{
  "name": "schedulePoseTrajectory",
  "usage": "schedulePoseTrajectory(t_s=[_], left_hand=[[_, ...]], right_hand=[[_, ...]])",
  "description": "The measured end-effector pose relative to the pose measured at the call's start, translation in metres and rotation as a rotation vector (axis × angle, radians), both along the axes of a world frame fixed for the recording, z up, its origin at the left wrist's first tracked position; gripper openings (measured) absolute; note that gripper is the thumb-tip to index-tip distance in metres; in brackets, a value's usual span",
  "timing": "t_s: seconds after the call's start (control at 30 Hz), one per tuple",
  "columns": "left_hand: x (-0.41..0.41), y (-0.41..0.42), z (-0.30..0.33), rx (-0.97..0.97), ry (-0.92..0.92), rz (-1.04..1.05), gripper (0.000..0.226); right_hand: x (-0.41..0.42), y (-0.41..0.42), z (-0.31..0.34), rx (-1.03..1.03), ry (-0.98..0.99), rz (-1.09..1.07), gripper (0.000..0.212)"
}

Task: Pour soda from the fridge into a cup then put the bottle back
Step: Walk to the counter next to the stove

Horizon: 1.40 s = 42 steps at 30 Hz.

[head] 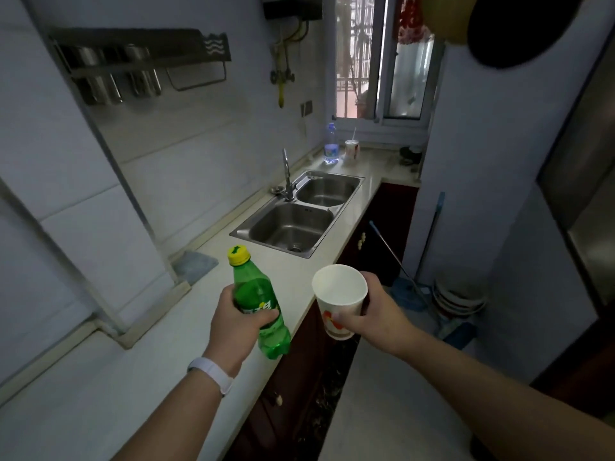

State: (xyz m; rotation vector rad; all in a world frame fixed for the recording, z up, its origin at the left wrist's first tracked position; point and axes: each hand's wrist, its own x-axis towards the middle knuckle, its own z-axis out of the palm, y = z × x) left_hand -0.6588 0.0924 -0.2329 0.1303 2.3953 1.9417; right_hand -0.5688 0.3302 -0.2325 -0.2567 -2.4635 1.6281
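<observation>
A green soda bottle (256, 301) with a yellow cap on is gripped round its middle by my left hand (233, 324). It is held nearly upright, above the front edge of the white counter (100, 377). My right hand (369, 314) grips a white paper cup (339, 297) with a red and orange print. The cup is held in the air just right of the bottle, beyond the counter edge, tilted slightly toward me. Its inside looks empty. The fridge is the grey surface (585, 181) at the far right.
A steel double sink (299, 214) with a tap lies ahead in the counter. A grey cloth (196, 264) lies left of it. A water bottle (331, 144) and a cup with a straw (352, 148) stand by the window. Mops and stacked bowls (456, 297) stand on the floor at right.
</observation>
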Motion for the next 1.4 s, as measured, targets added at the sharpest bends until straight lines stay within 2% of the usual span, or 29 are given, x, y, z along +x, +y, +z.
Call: schedulePoseTrajectory(t_s=[0.23, 0.57, 0.97, 1.27, 1.4], left_hand=[[-0.079, 0.004, -0.018, 0.004, -0.028, 0.076, 0.06], [-0.141, -0.044, -0.018, -0.034, -0.054, 0.218, 0.066], [-0.133, -0.113, -0.046, -0.051, -0.157, 0.576, 0.063], [-0.125, -0.103, -0.057, -0.087, -0.208, 0.852, 0.063], [-0.13, -0.095, -0.06, -0.114, -0.231, 0.921, 0.071]], right_hand=[[-0.092, 0.013, 0.004, 0.124, -0.041, 0.091, 0.075], [-0.207, -0.027, -0.01, 0.103, -0.051, 0.279, 0.078], [-0.293, -0.101, -0.07, 0.104, -0.103, 0.553, 0.071], [-0.348, -0.13, -0.109, 0.065, -0.158, 0.848, 0.074], [-0.366, -0.145, -0.129, 0.075, -0.164, 0.973, 0.077]])
